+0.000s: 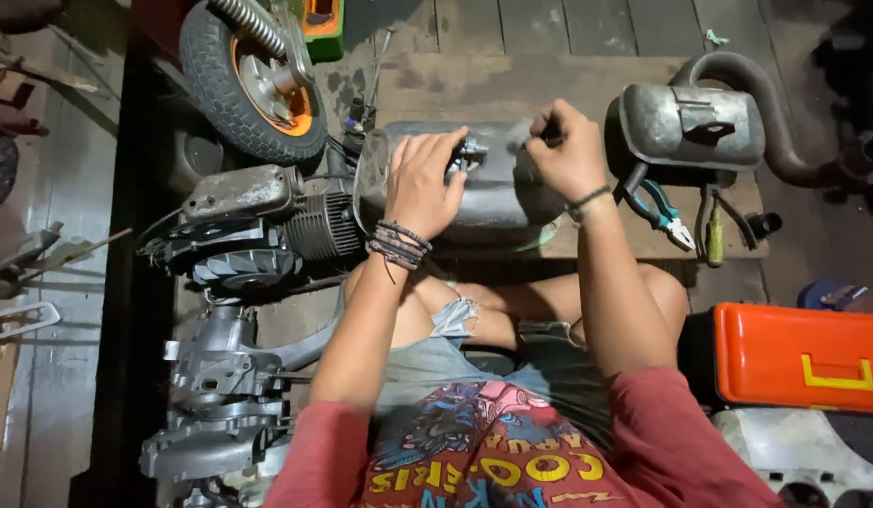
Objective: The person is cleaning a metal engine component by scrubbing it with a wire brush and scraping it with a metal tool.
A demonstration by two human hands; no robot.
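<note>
While I watch through the head camera, both hands work over a grey metal tank (493, 202) lying on a wooden board (512, 85) on the plank floor (568, 23), just beyond the person's bent knees.

Left hand (425, 183): palm down on the tank's top, fingers spread and curled round a small dark metal fitting (466, 155) at the tank's far edge. Looks like a loose grip on the fitting; corded bracelets (397, 245) at the wrist.

Right hand (566, 150): closed into a fist, knuckles up, pinching something small and dark at its far-left tip, just right of the fitting. I cannot tell what the item is. A thin band sits on that wrist.

Around them:
- Right of the tank, touching the board: a grey muffler (690, 127) with a curved pipe (766, 94) running far and right.
- Near the muffler, on the board: blue-handled pliers (664, 212), a yellow-handled screwdriver (716, 240), another dark-handled tool.
- Left of the tank: a finned engine (267, 226) with a fan cover; beyond it a small wheel (253, 80) with an orange hub.
- Near right: an orange toolbox (799, 357) with a yellow latch.
- Near left: grey cast engine housings (220, 395).
</note>
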